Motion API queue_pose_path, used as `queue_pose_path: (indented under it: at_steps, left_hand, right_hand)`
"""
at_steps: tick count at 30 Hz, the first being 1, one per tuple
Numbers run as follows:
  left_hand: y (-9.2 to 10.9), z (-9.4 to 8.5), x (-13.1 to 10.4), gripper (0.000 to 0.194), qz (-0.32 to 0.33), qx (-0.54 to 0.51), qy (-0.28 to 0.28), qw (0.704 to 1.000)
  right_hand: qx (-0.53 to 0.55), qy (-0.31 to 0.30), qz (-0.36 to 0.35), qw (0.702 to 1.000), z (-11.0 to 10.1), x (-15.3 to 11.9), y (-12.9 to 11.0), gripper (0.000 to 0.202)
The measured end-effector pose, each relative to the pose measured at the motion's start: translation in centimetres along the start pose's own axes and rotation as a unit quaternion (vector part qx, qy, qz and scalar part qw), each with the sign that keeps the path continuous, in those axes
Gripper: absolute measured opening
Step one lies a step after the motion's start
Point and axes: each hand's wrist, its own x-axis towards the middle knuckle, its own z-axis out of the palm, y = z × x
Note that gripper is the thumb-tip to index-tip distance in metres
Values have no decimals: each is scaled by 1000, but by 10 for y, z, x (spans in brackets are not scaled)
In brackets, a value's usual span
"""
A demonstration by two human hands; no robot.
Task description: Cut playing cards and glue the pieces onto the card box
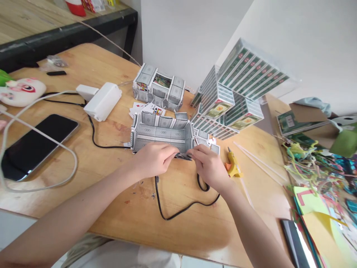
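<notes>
My left hand (pixel 156 158) and my right hand (pixel 208 163) meet at the near side of an open box built from playing cards (pixel 158 132). Between my pinched fingertips is a playing card (pixel 183 155), seen nearly edge-on; whether it is attached to the box I cannot tell. Grey-patterned card backs line the box's inside. Behind it stands a second playing-card box (pixel 158 87) with an opening in its top. Some loose playing cards (pixel 149 108) lie between the two boxes. A yellow glue gun (pixel 234 163) rests right of my right hand.
Stacked card packs (pixel 223 96) tower at the back right. Left are a white power strip (pixel 103 101), a phone (pixel 40 143) and a looped white cable (pixel 74 167). A black cord (pixel 178 217) curls near me. Clear glue sticks (pixel 259 163) and craft scraps (pixel 315 160) lie right.
</notes>
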Motion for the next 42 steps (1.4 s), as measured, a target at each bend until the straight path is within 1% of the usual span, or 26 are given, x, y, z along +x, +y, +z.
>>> queue_pose_path:
  at_steps: [3,8,10,12,15,20,23,26,29,32,37,42]
  left_hand:
    - [0,-1,0,19,5,0,-15,1000]
    - [2,-7,1,18,13,15,-61,998]
    - [3,-8,1,17,20,46,-82,995]
    - [4,-9,2,20,28,91,-102,990]
    - [4,-7,2,22,35,151,-110,982]
    - [2,-3,2,29,47,177,-85,979]
    - [1,-2,2,29,44,174,-84,980]
    - [1,-2,1,27,42,167,-84,981]
    - [1,-2,1,27,39,156,-83,983]
    - [2,-2,2,29,41,155,-79,984]
    - [2,-1,2,28,43,172,-85,980]
    - [3,1,1,26,48,190,-85,977]
  right_hand:
    - [-46,-37,0,998,-1,3,-5,31]
    - [-132,-85,-4,988,-2,9,-11,33]
    - [-155,-105,-8,982,-4,12,-12,32]
    - [-174,-125,-16,977,-6,15,-13,32]
    - [-205,-144,-35,968,-8,21,-18,27]
    - [-254,-152,-39,954,-8,27,-35,19]
    - [-258,-160,-38,952,-9,28,-40,19]
    - [-207,-159,-35,965,-12,27,-31,23]
    - [-123,-136,-20,983,-13,26,-16,28]
    - [-89,-126,-31,988,-11,28,-8,31]
    - [-137,-141,-55,979,-7,30,-12,28]
    - [-197,-120,-55,972,-2,25,-28,22]
